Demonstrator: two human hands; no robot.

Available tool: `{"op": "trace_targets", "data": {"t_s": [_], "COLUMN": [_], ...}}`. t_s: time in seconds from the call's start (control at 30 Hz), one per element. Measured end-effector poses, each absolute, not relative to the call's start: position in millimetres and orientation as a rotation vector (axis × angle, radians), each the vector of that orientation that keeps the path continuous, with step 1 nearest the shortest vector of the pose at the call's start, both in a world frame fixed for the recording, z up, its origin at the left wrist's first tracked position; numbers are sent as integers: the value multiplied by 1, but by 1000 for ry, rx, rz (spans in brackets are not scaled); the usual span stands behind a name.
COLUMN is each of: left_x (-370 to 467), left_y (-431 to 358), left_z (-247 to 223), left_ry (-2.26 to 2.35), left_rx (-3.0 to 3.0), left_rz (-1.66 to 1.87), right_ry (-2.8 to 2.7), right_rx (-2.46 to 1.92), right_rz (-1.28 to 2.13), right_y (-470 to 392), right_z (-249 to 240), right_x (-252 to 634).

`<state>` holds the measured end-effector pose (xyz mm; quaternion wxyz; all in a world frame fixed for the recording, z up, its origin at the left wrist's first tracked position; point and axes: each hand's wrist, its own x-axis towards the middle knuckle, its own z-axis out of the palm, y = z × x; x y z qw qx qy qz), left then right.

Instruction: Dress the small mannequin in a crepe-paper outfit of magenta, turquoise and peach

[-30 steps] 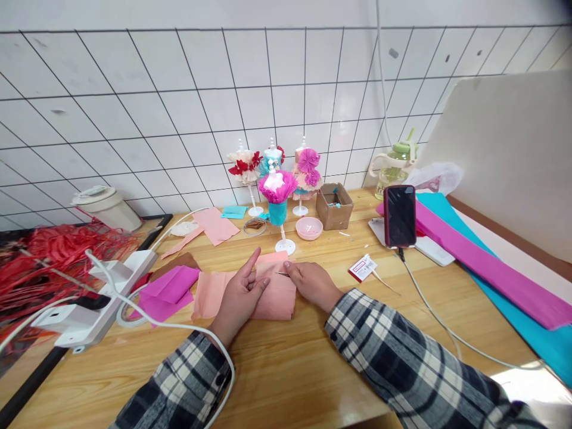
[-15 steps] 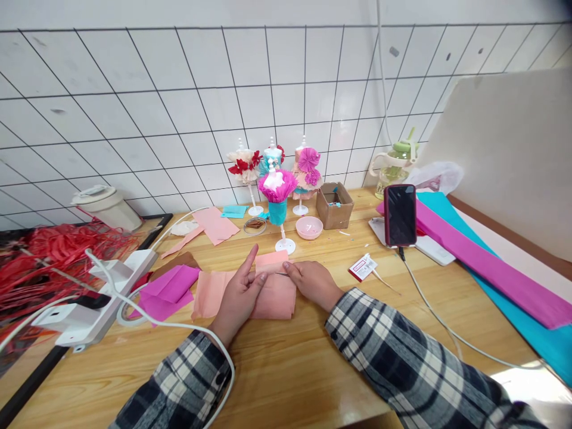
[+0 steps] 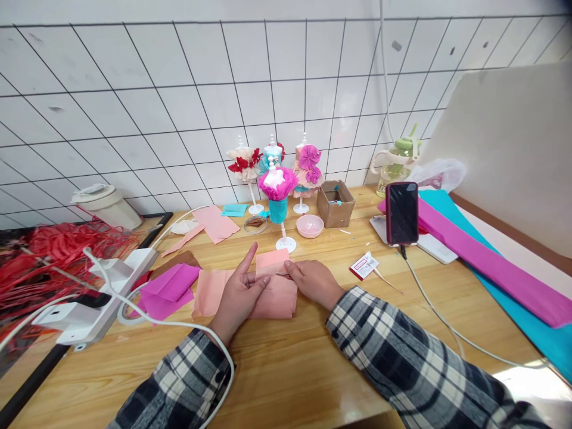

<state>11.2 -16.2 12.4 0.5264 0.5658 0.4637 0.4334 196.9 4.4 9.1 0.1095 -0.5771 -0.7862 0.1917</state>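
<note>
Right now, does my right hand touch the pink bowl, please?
Apart. The head view shows a strip of bare wooden table between your right hand and the pink bowl beyond it.

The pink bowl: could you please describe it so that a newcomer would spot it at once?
On the wooden table, look toward the tiled wall and find the open cardboard box. The pink bowl sits just left of it, right of the front doll stand. It is low, round and smooth, unlike the square brown box and the paper-dressed stand.
</note>
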Motion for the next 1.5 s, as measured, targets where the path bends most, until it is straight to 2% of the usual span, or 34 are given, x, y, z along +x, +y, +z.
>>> {"op": "trace_targets", "data": {"t_s": [1.5], "left_x": [18], "left_y": [-21], "left_z": [14], "left_ry": [1093], "left_rx": [1437], "left_rz": [927], "right_ry": [-2479], "right_rx": [-1713], "right_rz": [447], "right_y": [-3], "right_z": [23], "right_x": [191]}}
